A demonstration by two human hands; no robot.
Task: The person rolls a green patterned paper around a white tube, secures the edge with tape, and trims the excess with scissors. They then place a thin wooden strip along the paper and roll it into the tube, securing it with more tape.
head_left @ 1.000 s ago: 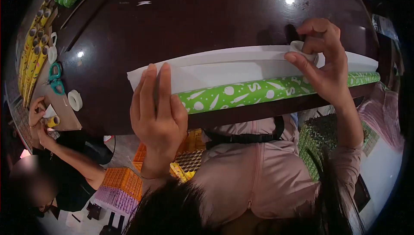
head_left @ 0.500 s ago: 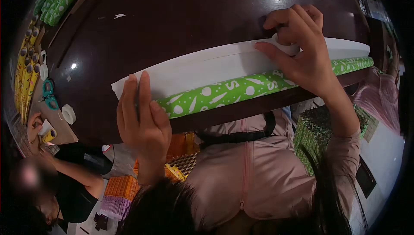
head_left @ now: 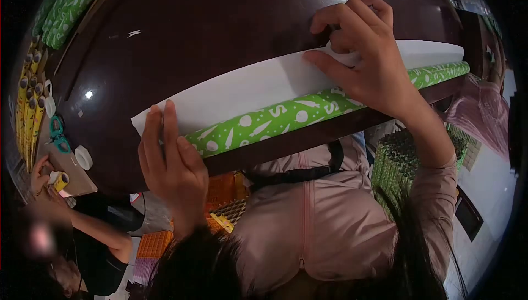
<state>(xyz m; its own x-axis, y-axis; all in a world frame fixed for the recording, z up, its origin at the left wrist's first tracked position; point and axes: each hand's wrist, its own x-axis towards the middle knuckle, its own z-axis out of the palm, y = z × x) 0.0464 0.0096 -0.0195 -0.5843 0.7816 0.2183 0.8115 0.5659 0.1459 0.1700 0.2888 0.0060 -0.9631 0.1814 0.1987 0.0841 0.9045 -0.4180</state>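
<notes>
A roll of green wrapping paper with white vegetable prints lies along the near edge of the dark table. Its loose white flap spreads flat behind the rolled part. My left hand rests at the left end, fingers stretched over the flap and thumb against the green roll. At the right, my right hand curls its fingers around a white roll of tape, mostly hidden by them. The thumb of that hand lies on the white flap near its far edge.
The dark table curves away. At left are yellow rolls, green rolls, teal scissors and another tape roll. A co-worker's hand is by a short yellow roll. Crates and bundled green rolls stand below.
The view has shifted slightly, and the paper and both hands appear a little further left. My right hand and its tape have moved slightly left along the flap. My left hand keeps its place on the paper.
</notes>
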